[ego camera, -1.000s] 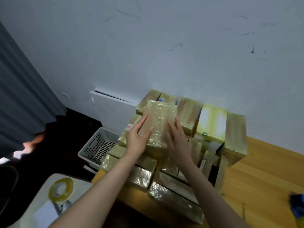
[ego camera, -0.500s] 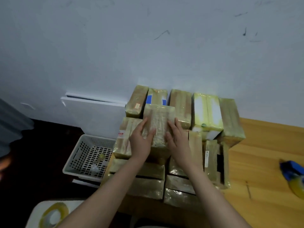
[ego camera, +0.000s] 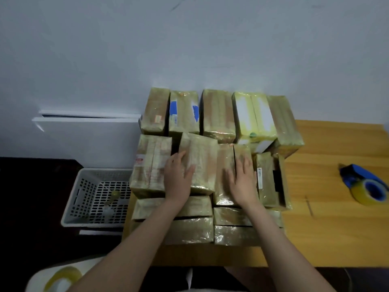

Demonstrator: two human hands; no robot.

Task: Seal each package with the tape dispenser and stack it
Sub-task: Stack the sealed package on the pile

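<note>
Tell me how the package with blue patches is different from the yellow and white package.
The package with blue patches is dull tan; the yellow and white package is bright yellow with white panels. The package with blue patches looks narrower than the yellow and white package, and lies further left in the back row. Both are wrapped in shiny tape.

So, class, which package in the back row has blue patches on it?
The package second from the left in that row: two blue patches show on its top. The others there are plain brown, or yellow and white.
</note>
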